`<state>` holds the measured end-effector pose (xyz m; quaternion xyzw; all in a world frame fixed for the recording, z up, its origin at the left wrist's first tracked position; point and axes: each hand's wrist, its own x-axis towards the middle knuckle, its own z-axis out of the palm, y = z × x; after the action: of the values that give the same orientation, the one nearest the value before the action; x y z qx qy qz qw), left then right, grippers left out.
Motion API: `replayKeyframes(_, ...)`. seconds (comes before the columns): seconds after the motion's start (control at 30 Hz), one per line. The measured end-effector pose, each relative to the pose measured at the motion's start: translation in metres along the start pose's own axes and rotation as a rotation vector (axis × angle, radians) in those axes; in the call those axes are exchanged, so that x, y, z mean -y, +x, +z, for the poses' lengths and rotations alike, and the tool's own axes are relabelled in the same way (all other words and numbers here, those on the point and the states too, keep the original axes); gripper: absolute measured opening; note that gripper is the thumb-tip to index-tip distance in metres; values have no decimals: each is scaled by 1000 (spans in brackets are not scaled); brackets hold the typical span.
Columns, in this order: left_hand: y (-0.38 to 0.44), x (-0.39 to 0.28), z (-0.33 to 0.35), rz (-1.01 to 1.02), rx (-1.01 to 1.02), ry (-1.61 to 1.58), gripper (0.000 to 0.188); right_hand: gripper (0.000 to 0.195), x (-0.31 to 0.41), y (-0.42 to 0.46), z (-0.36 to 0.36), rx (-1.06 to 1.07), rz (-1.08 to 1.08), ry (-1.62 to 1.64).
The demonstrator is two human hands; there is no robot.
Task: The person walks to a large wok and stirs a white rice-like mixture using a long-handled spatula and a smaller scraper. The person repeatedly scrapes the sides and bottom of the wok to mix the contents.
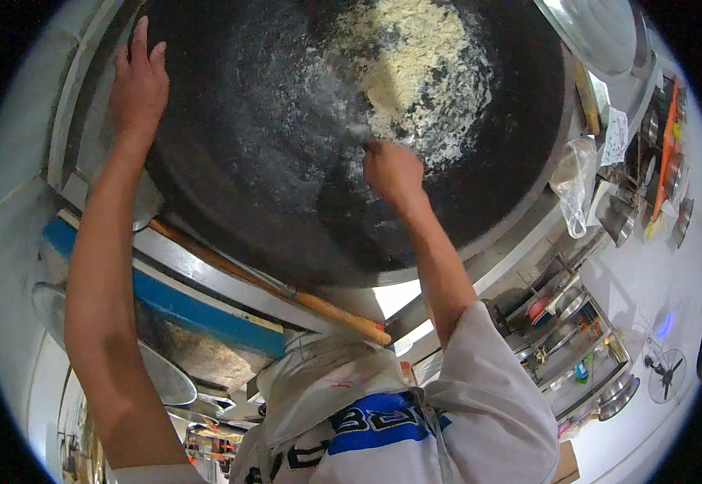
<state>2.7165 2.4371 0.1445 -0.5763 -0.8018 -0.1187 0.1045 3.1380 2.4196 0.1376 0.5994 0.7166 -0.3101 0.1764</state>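
Observation:
A large, round, dark metal pan (254, 236) fills the upper part of the head view. Pale yellow, crumbly food (414, 66), perhaps dough or batter, is spread over its right half, with whitish residue around it. My right hand (394, 172) is closed around the dark handle of a small tool, at the lower edge of the food. The tool's pale blade (360, 130) is blurred and looks like a scraper. My left hand (140, 91) holds nothing, its fingers apart at the pan's left rim; whether it touches the rim I cannot tell.
A wooden rod (339, 316) lies along the ledge between my body and the pan. At the upper right is a shiny metal lid or basin (602, 30), with a clear plastic bag (573, 181) below it. Further right stand a metal rack (614, 372) with bowls and a fan (666, 375).

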Motion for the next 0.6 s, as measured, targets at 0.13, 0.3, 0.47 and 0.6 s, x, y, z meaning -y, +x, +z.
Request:
replayKeyframes(0.13,-4,9,-3,-5,-8,-32,53,30,4,20,15,-62,-13,46)
replayKeyframes(0.3,-5,-6,2,-21,46,-51,54,29,14,89,-24,-84,67,-14)
replayKeyframes(0.47,-6,-5,-12,-24,20,13,53,28,18,43,10,-133,-6,71)
replayKeyframes(0.6,-5,-8,-6,-18,6,-40,53,28,23,85,-16,-202,69,72)
